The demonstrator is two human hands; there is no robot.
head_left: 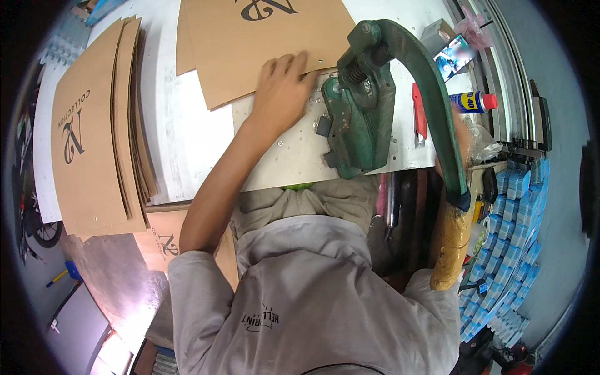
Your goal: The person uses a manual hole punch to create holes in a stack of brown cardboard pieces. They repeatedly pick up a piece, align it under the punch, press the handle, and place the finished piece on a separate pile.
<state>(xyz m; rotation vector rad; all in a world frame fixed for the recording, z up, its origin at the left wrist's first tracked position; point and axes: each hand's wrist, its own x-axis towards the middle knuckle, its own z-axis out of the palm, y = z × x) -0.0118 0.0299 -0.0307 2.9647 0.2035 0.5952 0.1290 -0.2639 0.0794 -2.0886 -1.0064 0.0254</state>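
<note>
My left hand (284, 84) lies over the near edge of a brown kraft sheet (262, 47) printed with a dark emblem. Its fingers rest bent on top, the thumb beside the edge, gripping the sheet. A small metal eyelet (320, 61) shows in the sheet's corner, close to the head of a green hand press (362, 119). The press's long curved lever (437, 87) arches to the right and ends in a handle wrapped in yellow tape (452, 250). Behind the lever a strip of skin of my right hand or arm (463, 137) shows; its fingers are hidden.
Stacked brown sheets (94, 125) cover the table's left side. Right of the press lie a red-handled tool (419, 112), a blue-and-yellow spray can (472, 102) and a phone (454, 57) with its screen lit. Blue-white bundles (509, 244) are piled at the right.
</note>
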